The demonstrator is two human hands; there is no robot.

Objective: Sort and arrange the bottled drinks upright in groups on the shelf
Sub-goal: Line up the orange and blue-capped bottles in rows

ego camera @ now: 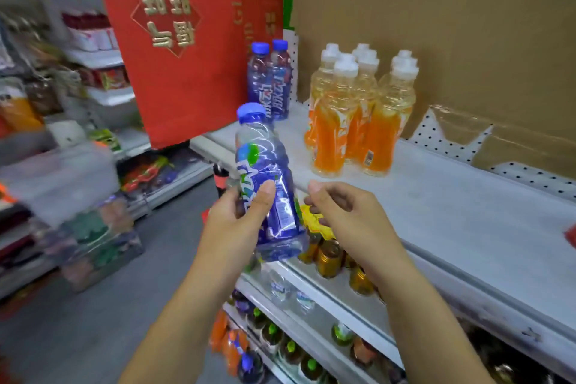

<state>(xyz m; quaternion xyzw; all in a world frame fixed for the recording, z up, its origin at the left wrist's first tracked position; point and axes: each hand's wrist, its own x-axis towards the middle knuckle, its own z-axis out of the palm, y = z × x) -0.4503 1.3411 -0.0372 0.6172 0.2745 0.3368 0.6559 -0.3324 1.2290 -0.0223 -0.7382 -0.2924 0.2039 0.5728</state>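
Blue-capped bottle tilted, cap leaning left, just in front of the shelf edge — left hand raised, thumb and fingers wrapped round its label. Right hand beside it, fingers loosely curled, holding nothing. Two matching blue bottles upright back-left, orange bottles clustered mid-shelf — bare shelf to their right.

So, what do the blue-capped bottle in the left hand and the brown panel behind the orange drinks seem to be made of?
Blue-capped bottle: probably clear glossy plastic; you can see through it above its shiny blue film label. Brown panel: apparently matte cardboard, with a dull flat surface and a jagged cut lower edge.
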